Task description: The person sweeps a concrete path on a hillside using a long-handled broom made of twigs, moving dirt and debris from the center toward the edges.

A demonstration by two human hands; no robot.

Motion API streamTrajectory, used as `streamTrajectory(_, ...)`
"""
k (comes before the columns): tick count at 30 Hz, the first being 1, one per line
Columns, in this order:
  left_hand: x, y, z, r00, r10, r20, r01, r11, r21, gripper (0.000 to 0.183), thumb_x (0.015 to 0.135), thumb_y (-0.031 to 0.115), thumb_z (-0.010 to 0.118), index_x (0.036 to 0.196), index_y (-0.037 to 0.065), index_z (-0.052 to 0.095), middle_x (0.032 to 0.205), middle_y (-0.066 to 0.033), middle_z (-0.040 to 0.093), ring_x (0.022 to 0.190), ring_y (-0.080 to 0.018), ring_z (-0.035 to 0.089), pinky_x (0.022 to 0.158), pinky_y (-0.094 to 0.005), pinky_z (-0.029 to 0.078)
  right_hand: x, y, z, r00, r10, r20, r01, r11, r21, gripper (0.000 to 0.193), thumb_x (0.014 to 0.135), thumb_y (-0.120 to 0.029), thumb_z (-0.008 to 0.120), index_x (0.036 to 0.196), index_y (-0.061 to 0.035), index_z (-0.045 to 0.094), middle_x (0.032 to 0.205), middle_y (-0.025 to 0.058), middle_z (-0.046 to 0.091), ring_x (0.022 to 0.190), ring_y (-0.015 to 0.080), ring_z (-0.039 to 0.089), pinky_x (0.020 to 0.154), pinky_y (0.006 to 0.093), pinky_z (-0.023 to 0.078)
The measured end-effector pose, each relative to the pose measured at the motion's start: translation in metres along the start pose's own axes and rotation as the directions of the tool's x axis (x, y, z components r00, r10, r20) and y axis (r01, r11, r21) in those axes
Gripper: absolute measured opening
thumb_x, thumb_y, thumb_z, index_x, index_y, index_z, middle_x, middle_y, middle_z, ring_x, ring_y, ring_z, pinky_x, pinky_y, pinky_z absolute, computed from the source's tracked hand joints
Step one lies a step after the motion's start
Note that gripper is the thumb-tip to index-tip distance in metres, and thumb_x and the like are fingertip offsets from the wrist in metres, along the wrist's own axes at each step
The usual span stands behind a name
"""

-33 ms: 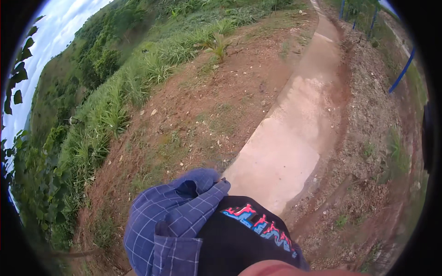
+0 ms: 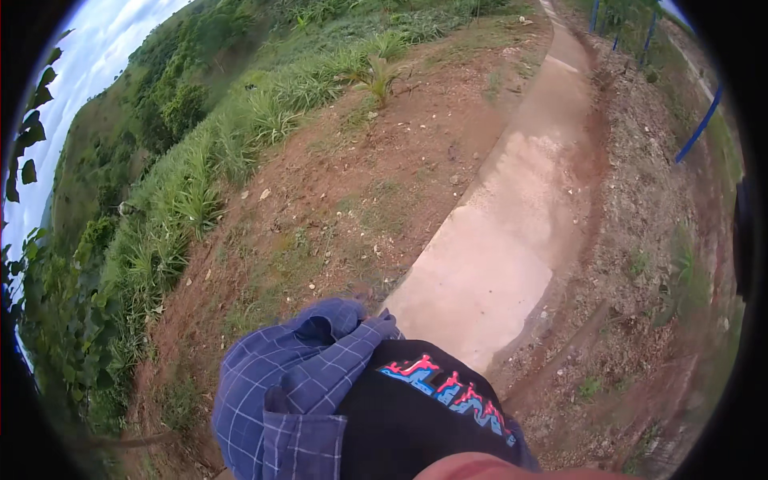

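Observation:
Neither my left hand nor my right hand shows in the head view. A blue plaid long-sleeved garment with thin white lines (image 2: 264,384) bunches up at the lower left, and a folded strip of it reaches toward the path. Beside it is a black shirt (image 2: 380,416) with a red and blue print (image 2: 448,392). A blurred patch of skin (image 2: 488,468) crosses the lower edge; which part of the body it is I cannot tell. Any hand under the plaid cloth would be hidden.
A pale concrete path (image 2: 472,280) runs ahead and narrows into the distance. Reddish bare soil (image 2: 320,216) borders it on the left, then tall grass (image 2: 192,192) on a slope. Stony ground (image 2: 640,208) and blue posts (image 2: 698,124) stand on the right.
The plaid cloth and the black shirt have shifted very slightly to the left. The path and ground have barely moved in the view.

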State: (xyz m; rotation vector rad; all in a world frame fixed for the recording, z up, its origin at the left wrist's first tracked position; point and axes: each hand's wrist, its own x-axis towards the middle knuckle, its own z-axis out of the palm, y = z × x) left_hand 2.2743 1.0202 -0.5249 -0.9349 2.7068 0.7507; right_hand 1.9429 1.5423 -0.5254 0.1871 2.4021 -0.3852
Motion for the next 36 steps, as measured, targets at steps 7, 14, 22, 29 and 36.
streamTrajectory(7, -0.026, -0.09, -0.022, 0.704, -0.572, 0.421, 0.625, 0.78, 0.015, 0.061, 0.083, 0.05, 0.052, 0.118, 0.001, 0.051, 0.122, -0.02, 0.05, 0.116, -0.033, 0.045, 0.099, -0.0403, 0.035, 0.117, -0.163, -0.047, 0.992, 0.103, 0.067, -0.113, 0.981, 0.156, 0.027, 0.076, -0.028, 0.055, 0.077, -0.0016, 0.06, 0.062, 0.0119, 0.06, 0.049, 0.0257, 0.056, 0.049, 0.0387, 0.044)
streamTrajectory(14, 0.19, -0.097, -0.1, 0.691, -0.494, 0.527, 0.566, 0.824, 0.029, 0.06, 0.083, 0.051, 0.051, 0.116, 0.001, 0.054, 0.119, -0.0199, 0.052, 0.114, -0.033, 0.047, 0.097, -0.0409, 0.036, 0.185, -0.288, -0.12, 0.993, -0.045, 0.106, 0.05, 0.998, -0.042, 0.035, 0.072, -0.037, 0.06, 0.08, -0.0032, 0.064, 0.068, 0.0111, 0.062, 0.059, 0.0242, 0.058, 0.055, 0.0373, 0.045)
streamTrajectory(22, 0.7, 0.107, -0.276, 0.985, -0.162, -0.051, 0.159, 0.986, -0.052, 0.077, 0.082, 0.06, 0.041, 0.126, -0.003, 0.042, 0.13, -0.0237, 0.041, 0.124, -0.0368, 0.036, 0.104, -0.0389, 0.028, 0.273, -0.366, -0.14, 0.983, -0.096, -0.156, 0.076, 0.989, -0.129, 0.051, 0.068, -0.053, 0.068, 0.091, -0.0072, 0.068, 0.076, 0.0096, 0.063, 0.073, 0.0198, 0.061, 0.064, 0.0347, 0.047)
streamTrajectory(29, 0.857, 0.269, -0.332, 0.956, 0.277, -0.098, -0.279, 0.96, -0.003, 0.076, 0.082, 0.056, 0.047, 0.126, -0.005, 0.041, 0.128, -0.0257, 0.042, 0.123, -0.0362, 0.038, 0.104, -0.0377, 0.027, 0.39, -0.474, -0.241, 0.991, 0.133, -0.028, -0.133, 0.991, 0.0, 0.045, 0.068, -0.045, 0.067, 0.09, -0.0061, 0.066, 0.074, 0.0101, 0.063, 0.07, 0.0212, 0.061, 0.061, 0.0355, 0.047)
streamTrajectory(36, 0.803, 0.196, -0.341, 0.765, 0.101, 0.636, 0.329, 0.787, -0.521, 0.074, 0.08, 0.056, 0.052, 0.134, 0.009, 0.036, 0.135, -0.0203, 0.037, 0.126, -0.031, 0.035, 0.105, -0.0308, 0.027, 0.546, -0.624, -0.329, 0.999, 0.014, 0.035, -0.015, 0.999, 0.028, 0.038, 0.069, -0.038, 0.066, 0.088, -0.0049, 0.064, 0.073, 0.0105, 0.063, 0.066, 0.0226, 0.062, 0.059, 0.0363, 0.048)
